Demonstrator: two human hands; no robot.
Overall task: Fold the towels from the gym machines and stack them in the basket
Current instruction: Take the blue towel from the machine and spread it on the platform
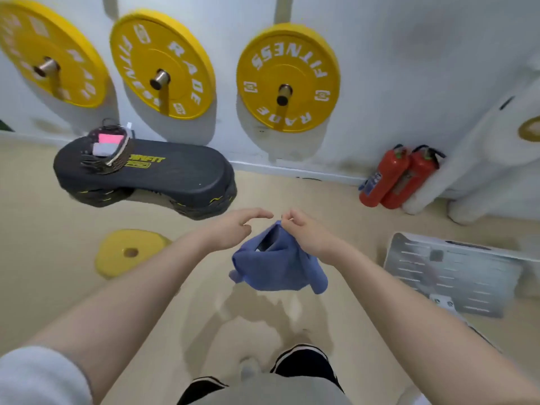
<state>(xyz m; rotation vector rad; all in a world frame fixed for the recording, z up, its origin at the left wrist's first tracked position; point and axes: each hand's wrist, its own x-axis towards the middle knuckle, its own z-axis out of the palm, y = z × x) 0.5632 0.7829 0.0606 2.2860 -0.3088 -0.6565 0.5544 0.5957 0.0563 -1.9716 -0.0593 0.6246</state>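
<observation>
A blue towel [274,264] hangs crumpled in the air in front of me, above the beige floor. My right hand [304,232] pinches its top corner between thumb and fingers. My left hand [236,226] is just left of that corner, fingers curved and apart, holding nothing. A dark woven basket [112,149] stands on the left end of a black step platform [163,173] by the wall. Folded pink and white towels lie inside the basket.
Three yellow weight plates [287,77] hang on pegs on the white wall. A small yellow plate [128,252] lies on the floor at left. Two red fire extinguishers [394,179] stand at right, beside white padded posts. A grey perforated plate [455,273] lies at right.
</observation>
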